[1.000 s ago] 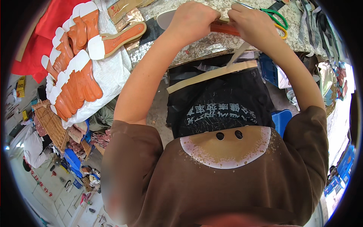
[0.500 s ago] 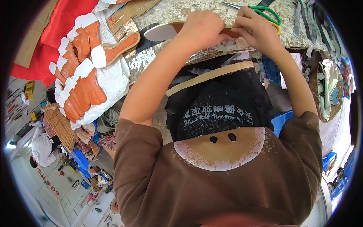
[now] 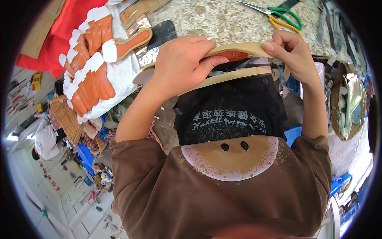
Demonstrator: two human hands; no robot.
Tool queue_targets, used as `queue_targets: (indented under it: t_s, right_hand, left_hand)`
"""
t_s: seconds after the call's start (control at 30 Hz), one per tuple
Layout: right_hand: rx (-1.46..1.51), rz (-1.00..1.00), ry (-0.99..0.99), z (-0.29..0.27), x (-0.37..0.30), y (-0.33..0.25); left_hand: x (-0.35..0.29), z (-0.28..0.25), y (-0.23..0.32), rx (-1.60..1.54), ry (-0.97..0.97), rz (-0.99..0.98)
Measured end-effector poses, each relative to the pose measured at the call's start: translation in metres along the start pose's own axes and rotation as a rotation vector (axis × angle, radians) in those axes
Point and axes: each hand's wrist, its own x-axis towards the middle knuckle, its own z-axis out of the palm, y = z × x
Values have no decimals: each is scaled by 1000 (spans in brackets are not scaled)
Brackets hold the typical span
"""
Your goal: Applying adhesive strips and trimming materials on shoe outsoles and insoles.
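Observation:
Both my hands hold one shoe insole sideways at the near edge of the worktable. It has a red-brown face, a beige rim and a pale toe end that shows beyond my left wrist. My left hand is closed round its middle, thumb along the face. At the heel end my right hand pinches the beige rim between thumb and fingers. Left of my hands lies another insole with a white toe and tan edge. The fingers behind the held insole are partly hidden.
Scissors with green and yellow handles lie beyond my right hand. Rows of white-and-brown insole pieces rest on white cloth at left. A black flat piece lies on the worn worktable. A black apron hangs before me.
Both hands have come nearer to me with the insole, from over the table to its near edge. The insole is turned so its face and rim show more.

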Motion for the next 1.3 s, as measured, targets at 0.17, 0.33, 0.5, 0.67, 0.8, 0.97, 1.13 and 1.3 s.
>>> queue_targets:
  t_s: [0.17, 0.33, 0.5, 0.67, 0.8, 0.97, 1.13, 1.3]
  right_hand:
    - [172, -75, 84, 19, 4, -2]
    - [320, -92, 268, 53, 5, -15]
    - [480, -339, 426, 92, 19, -36]
    - [268, -337, 339, 123, 26, -47]
    - [102, -367, 352, 136, 31, -62]
    - [-280, -540, 353, 134, 35, -62]
    - [-238, -519, 261, 130, 33, -52]
    - [-319, -456, 220, 132, 21, -27]
  left_hand:
    - [-19, 0, 1, -308, 137, -147]
    - [-28, 14, 5, -698, 428, -268]
    - [-31, 18, 11, -1085, 686, -384]
    - [-25, 20, 12, -1160, 863, -307]
    - [-23, 26, 19, -1178, 982, -353]
    - [-24, 23, 19, -1187, 877, -370]
    - [-24, 21, 18, -1237, 882, -472]
    - [-21, 20, 15, -1210, 992, -500]
